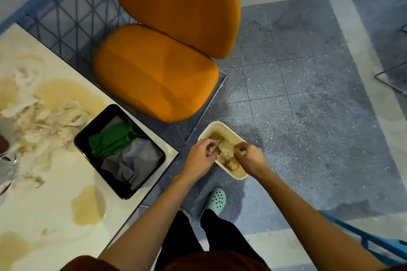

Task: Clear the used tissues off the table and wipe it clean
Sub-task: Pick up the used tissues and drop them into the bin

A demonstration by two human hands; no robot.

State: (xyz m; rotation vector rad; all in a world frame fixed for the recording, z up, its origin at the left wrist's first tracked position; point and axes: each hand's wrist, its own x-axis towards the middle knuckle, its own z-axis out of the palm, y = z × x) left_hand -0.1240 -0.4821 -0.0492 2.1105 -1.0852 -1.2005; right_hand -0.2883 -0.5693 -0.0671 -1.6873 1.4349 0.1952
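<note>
Both hands reach into a cream, rounded plastic bin [240, 177] on the speckled floor. The grip of the left hand [201, 152] is closed around a crumpled, brownish wad of tissue [226, 153]. The right hand [248, 156] pinches its other side with curled fingers, whose tips are partly hidden. More used tissues [50, 121] lie limp and torn on the glossy white desk [55, 193] among beige puddles. The desk's left part is cut off. A black tray [123, 196] holds a green cloth [112, 138].

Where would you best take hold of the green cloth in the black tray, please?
Probably pinch the raised folds of the green cloth from straight above: the walls of the black tray block a sideways approach, and it lies crumpled beside the grey cloth.
</note>
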